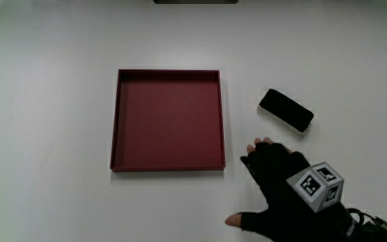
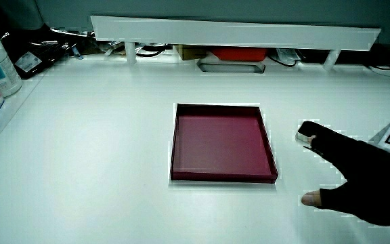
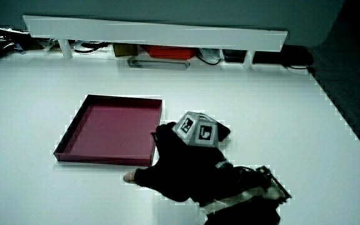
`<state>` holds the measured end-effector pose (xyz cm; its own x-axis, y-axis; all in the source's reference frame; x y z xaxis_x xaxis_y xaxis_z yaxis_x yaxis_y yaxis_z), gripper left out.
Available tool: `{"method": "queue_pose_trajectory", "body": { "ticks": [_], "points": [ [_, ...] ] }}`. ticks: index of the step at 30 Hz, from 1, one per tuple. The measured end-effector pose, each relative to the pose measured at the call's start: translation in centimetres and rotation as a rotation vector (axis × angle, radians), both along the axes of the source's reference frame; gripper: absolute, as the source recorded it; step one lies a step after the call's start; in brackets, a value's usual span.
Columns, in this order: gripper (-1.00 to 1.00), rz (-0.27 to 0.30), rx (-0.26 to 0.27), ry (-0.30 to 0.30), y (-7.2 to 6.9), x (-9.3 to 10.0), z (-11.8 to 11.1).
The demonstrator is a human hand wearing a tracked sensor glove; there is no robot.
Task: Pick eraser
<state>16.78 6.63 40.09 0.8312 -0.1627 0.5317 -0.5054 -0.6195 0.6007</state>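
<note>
A: Hovering low over the table (image 1: 52,121), the hand (image 1: 284,191) has its fingers loosely spread, thumb out to one side, and nothing in its grasp. The patterned cube (image 1: 316,185) sits on its back.

B: And the eraser?

A: The eraser (image 1: 285,109) lies flat on the table just ahead of the fingertips (image 1: 261,149), a little farther from the person than the hand, with a narrow strip of bare table between. In a side view the fingers nearly reach its near end (image 2: 306,132).

B: How would it handle?

A: Probably light and firm, with slight give, a dark slab with a pale underside or sleeve. It looks grippy rather than slick and unlikely to break. The long sides seem the natural place to pinch it, thumb on one and fingers on the other, since it sits too low to grasp from its top face.

B: Any containers?

A: One, a shallow dark red tray (image 1: 168,167), square with low walls, beside the hand and the eraser. Nothing lies in it in any view.
</note>
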Motion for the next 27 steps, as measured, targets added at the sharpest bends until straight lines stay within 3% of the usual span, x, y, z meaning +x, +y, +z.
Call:
{"method": "queue_pose_trajectory", "body": {
  "ticks": [1,2,3,4,5,9,14,15,16,17,18,21,22,25,27],
  "points": [
    [0.00,0.033,-0.016,-0.026,-0.3,0.3,-0.2],
    [0.00,0.027,0.030,0.008,-0.5,0.8,0.1],
    [0.00,0.051,0.016,-0.022,-0.9,1.1,-0.1],
    [0.00,0.061,0.054,0.013,-1.1,1.8,0.4],
    [0.00,0.066,0.085,0.011,-1.7,1.7,-0.6],
    [0.00,0.131,0.123,0.049,-3.2,3.8,0.8],
    [0.00,0.204,0.110,0.050,-5.3,4.8,0.8],
    [0.00,0.167,0.102,0.032,-5.8,4.4,-0.2],
    [0.00,0.211,0.045,0.033,-6.2,4.6,0.1],
    [0.00,0.236,0.095,0.033,-6.4,5.6,1.6],
    [0.00,0.209,0.113,0.040,-6.9,5.6,1.6],
    [0.00,0.279,0.114,0.048,-8.0,6.1,2.1],
    [0.00,0.283,0.123,0.072,-8.3,6.5,2.7],
    [0.00,0.322,0.102,0.045,-9.1,6.9,3.2],
    [0.00,0.348,0.093,0.059,-9.5,7.4,4.2]
  ]
}}
